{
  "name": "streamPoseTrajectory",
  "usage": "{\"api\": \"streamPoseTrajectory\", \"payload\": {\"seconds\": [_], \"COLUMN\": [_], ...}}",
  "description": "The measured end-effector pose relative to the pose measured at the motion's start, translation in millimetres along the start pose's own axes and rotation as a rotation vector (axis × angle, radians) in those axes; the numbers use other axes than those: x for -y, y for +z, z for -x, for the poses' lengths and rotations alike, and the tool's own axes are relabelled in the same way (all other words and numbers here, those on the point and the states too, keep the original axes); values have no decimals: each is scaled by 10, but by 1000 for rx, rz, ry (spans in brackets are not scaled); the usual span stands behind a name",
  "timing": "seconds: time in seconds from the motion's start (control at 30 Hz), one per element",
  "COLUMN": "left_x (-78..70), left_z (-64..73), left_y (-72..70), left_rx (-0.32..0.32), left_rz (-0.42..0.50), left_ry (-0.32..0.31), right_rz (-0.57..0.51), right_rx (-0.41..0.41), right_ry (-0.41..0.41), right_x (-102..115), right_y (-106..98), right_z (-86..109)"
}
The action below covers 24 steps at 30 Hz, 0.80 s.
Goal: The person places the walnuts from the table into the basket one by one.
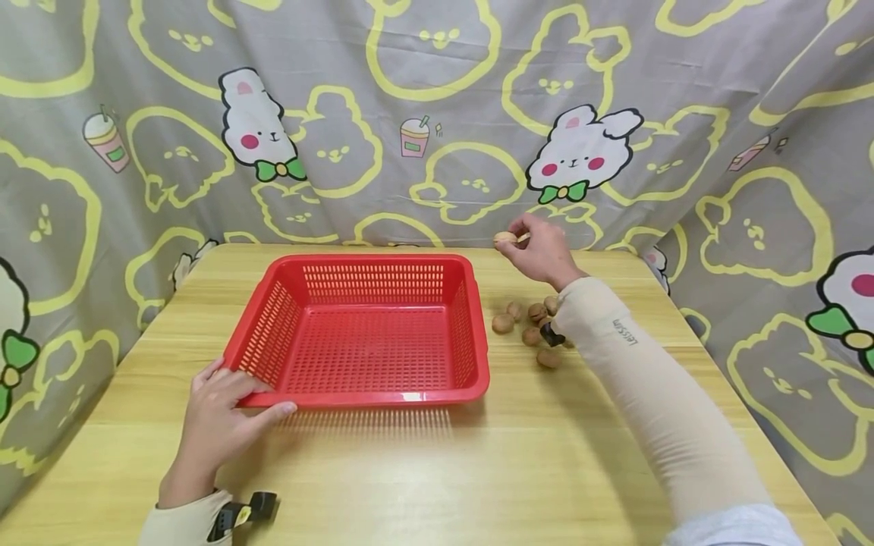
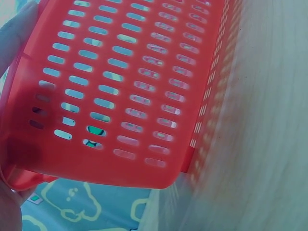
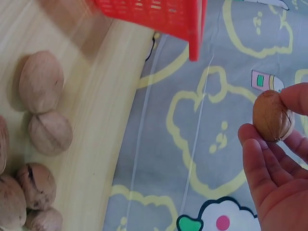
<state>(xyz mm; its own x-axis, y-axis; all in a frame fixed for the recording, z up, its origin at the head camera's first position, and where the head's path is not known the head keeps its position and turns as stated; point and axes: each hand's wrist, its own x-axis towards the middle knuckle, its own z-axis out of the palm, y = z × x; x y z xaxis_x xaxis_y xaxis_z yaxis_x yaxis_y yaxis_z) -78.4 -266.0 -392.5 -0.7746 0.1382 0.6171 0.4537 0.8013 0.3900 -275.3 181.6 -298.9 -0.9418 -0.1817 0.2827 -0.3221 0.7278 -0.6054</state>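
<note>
A walnut (image 3: 273, 116) is pinched between the thumb and fingertips of my right hand (image 1: 539, 249). That hand is raised near the table's back edge, to the right of a red plastic basket (image 1: 481, 334). My left hand (image 1: 221, 421) grips the basket's rim at its near left corner. Perforated walls and a latticed floor show inside the basket, with nothing lying on it. On the table to its right lies a loose group of several walnuts (image 1: 503, 324), partly hidden by my right forearm and wrist camera. In the right wrist view some loose walnuts (image 3: 41, 81) appear at the left.
The wooden table (image 1: 369, 485) reaches back to a grey curtain (image 1: 328, 212) with yellow cartoon outlines, which also hangs along both sides. A small black camera (image 1: 262, 506) is strapped at my left wrist.
</note>
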Motion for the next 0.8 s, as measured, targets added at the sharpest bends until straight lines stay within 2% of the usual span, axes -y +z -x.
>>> {"api": "streamPoseTrajectory", "payload": {"seconds": [0.4,0.8], "left_x": [-15,0], "left_z": [-2,6], "left_y": [10,10], "left_rx": [-8,-11], "left_rz": [10,1], "left_ry": [-10,-14], "right_rz": [-24,-103], "right_rx": [25,29], "right_ry": [-22,-67], "right_x": [183,364], "right_y": [105,256], "right_z": [-13,-74]}}
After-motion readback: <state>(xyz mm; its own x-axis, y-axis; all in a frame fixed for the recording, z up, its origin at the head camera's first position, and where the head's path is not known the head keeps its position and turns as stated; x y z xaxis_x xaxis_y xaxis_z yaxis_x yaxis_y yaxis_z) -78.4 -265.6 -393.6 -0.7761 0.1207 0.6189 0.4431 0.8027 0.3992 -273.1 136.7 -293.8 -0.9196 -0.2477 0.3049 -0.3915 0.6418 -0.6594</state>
